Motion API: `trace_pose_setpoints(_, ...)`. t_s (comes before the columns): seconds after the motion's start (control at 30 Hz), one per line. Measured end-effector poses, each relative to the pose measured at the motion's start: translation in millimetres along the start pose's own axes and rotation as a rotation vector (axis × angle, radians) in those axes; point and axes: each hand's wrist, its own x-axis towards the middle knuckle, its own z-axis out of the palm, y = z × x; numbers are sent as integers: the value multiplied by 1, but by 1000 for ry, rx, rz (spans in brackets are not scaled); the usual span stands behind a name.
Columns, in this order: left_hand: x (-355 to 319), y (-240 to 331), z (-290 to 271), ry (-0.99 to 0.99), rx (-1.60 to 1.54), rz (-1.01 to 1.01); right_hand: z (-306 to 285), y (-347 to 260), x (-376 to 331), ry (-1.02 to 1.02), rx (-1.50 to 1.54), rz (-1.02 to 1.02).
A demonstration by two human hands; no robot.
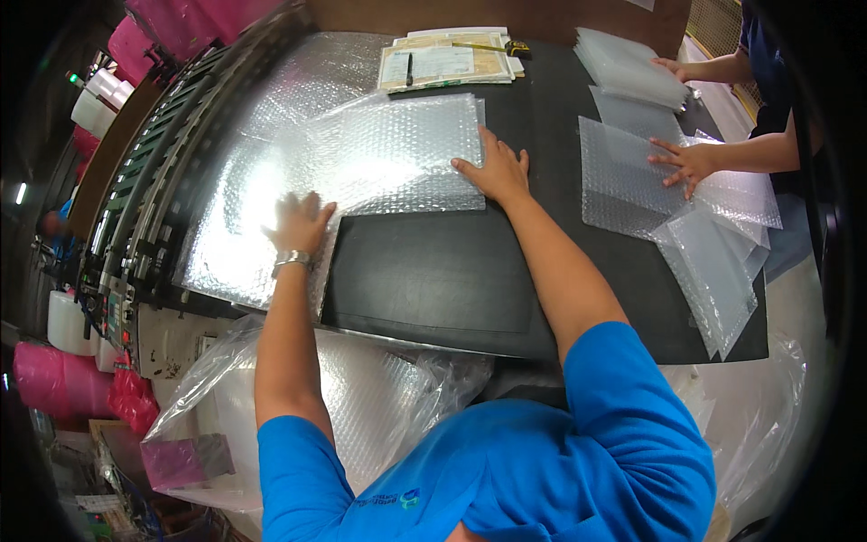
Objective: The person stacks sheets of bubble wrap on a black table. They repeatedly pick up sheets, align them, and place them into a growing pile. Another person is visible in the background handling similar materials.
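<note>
My left hand, blurred, has fingers spread over glossy bubble wrap, left of centre; whether it presses, I cannot tell. My right hand, fingers spread and unclenched, touches the wrap's right edge, upper centre. Uneven pressure could skew or crease it. Below its lower edge, black desk gives room at centre; loose clear sheets limit the right.
</note>
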Motion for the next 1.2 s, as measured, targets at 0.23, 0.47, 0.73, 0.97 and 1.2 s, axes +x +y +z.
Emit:
trace_pose_setpoints(0.23, -69, 84, 14, 29, -252, 276, -1, 36, 12, 62, 722, -13)
trace_pose_setpoints(0.47, -136, 105, -16, -113, -546, 414, -50, 43, -55, -164, 1199, 160)
trace_pose_setpoints(0.73, -111, 47, 5, 199, -607, 289, -68, 75, -105, -204, 965, 15)
trace_pose_setpoints(0.97, -145, 72, -14, 95, -1308, -300, -77, 67, -112, -225, 1116, 80)
trace_pose_setpoints(1.2, -156, 70, -9, -166, -1387, -185, -73, 72, -107, -223, 1027, 7)
